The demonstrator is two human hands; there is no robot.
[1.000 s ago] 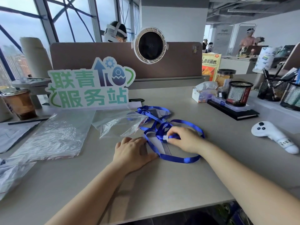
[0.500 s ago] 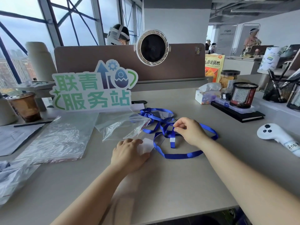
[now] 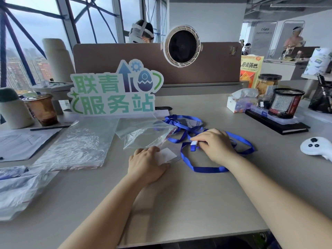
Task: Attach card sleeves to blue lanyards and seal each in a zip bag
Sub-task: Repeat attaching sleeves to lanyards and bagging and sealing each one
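Flanking the blue lanyard [image 3: 206, 169], zip bag [image 3: 143, 135] left, controller [image 3: 314, 146] right, sign [image 3: 115, 92] behind

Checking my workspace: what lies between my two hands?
In the head view: the card sleeve, partly under the left hand, then a strand of the blue lanyard pinched by the right hand.

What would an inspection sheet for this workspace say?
Surface: grey desk, smooth top.
Job's things: blue lanyard looped on desk; card sleeve lying flat; zip bag beside it; bag stack at left.
Clutter: sign, coffee cup, tissue box, mesh holder, white controller.
Hands: left hand rests flat on card sleeve; right hand pinches the lanyard's white clip.
Cables: nothing seen.
Surroundings: partition with fan, windows, people behind.
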